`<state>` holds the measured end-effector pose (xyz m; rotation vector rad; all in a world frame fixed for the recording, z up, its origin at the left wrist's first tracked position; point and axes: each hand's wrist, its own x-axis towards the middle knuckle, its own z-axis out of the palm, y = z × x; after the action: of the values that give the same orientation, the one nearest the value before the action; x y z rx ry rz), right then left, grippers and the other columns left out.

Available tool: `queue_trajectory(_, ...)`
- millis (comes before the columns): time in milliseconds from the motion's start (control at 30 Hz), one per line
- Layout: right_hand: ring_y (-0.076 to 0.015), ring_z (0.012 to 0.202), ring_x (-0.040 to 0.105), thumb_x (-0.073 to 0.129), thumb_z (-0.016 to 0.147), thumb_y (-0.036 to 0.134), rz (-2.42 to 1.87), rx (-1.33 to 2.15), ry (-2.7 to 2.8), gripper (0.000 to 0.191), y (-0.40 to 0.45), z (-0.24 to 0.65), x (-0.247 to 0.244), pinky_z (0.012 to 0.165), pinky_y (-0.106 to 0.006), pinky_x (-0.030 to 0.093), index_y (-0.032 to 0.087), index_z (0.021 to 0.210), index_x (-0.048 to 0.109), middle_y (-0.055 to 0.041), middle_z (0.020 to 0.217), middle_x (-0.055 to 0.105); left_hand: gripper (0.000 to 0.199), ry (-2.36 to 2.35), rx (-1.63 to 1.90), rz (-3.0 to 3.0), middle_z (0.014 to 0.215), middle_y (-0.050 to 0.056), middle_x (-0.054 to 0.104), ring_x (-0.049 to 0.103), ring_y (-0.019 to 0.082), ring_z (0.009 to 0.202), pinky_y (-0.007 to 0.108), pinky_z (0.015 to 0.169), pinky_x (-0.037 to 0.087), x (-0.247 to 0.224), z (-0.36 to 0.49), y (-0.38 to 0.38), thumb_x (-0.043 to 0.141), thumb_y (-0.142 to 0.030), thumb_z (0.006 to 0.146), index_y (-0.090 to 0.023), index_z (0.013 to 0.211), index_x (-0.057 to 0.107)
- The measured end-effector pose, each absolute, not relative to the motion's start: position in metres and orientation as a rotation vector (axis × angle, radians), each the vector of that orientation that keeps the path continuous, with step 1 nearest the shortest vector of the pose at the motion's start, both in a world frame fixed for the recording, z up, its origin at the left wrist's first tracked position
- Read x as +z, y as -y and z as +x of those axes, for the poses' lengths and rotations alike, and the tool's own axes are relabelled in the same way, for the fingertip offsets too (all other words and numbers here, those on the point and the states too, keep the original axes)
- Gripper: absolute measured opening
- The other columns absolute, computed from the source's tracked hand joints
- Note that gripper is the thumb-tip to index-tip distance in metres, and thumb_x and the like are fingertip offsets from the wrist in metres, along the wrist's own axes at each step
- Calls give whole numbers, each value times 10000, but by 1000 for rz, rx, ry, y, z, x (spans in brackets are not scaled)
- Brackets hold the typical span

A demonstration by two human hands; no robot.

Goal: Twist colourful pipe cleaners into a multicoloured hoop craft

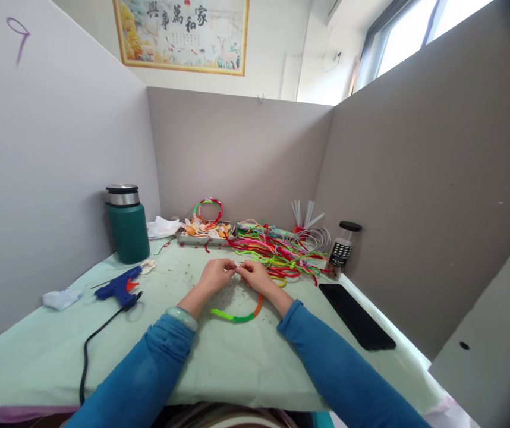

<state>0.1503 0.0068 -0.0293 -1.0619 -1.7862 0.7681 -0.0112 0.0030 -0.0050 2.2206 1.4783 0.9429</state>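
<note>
My left hand and my right hand meet over the middle of the table, fingertips almost touching. Both are closed in a pinch on something small and pinkish, largely hidden by the fingers. A curved fuzzy strip, light green, green and orange like pipe cleaner, lies on the cloth below them. Its orange part passes under my right wrist, and where it leads from there is hidden. Just beyond my right hand spreads a pile of coloured pipe cleaners.
At the back, a metal tray holds pale cut pieces, with a colourful wrapped hoop on top. A blue glue gun with a cord and a green flask are left. A black phone and a lidded jar are right. Partitions surround the table.
</note>
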Motion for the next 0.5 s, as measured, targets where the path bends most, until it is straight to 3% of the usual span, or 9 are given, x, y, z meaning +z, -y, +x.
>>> queue_trajectory(267, -93, 466, 394, 560, 788, 352, -1092, 806, 1764, 217, -2, 150, -24, 472, -219, 298, 174, 666, 553, 38, 523, 497, 178, -1461, 1067, 2053, 802, 33, 708, 594, 95, 553, 193, 564, 420, -11, -11, -7, 603, -245, 756, -163, 912, 631)
queue_trajectory(500, -95, 502, 417, 567, 785, 326, -1105, 780, 1773, 207, -2, 149, -25, 503, -215, 309, 167, 654, 556, 34, 535, 510, 296, -1453, 871, 1728, 745, 42, 693, 500, 75, 374, 202, 396, 359, -9, -9, -7, 627, -295, 754, -118, 988, 584)
